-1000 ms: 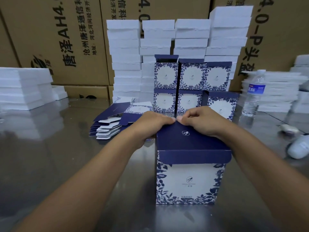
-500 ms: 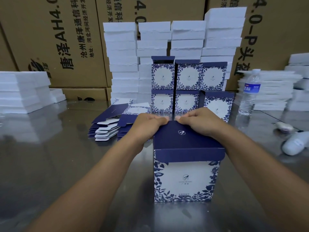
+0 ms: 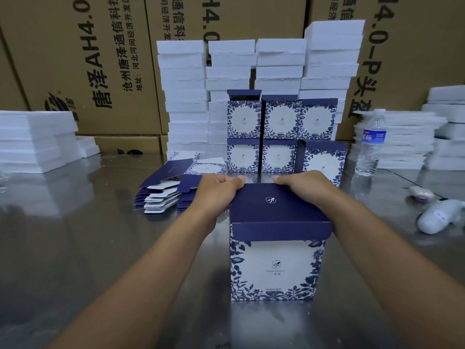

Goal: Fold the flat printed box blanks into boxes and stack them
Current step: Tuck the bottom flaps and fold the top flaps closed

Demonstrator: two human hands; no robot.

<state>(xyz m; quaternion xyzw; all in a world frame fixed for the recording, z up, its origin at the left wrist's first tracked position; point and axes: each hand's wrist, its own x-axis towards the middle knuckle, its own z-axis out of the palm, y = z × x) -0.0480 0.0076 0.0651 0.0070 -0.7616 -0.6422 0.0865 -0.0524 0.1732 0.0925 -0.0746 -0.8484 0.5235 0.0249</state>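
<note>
Navy lid panel [image 3: 274, 210] gripped at far edge by left hand [image 3: 218, 191] and right hand [image 3: 308, 185], both curled over it. Upright blue-and-white floral cardboard box [image 3: 274, 269] stood just below hands. Step judged: lid closing, front flap [image 3: 279, 230] untucked. Next: flap tucked in, box carried to finished-box stack [image 3: 281, 119] beyond hands.
</note>
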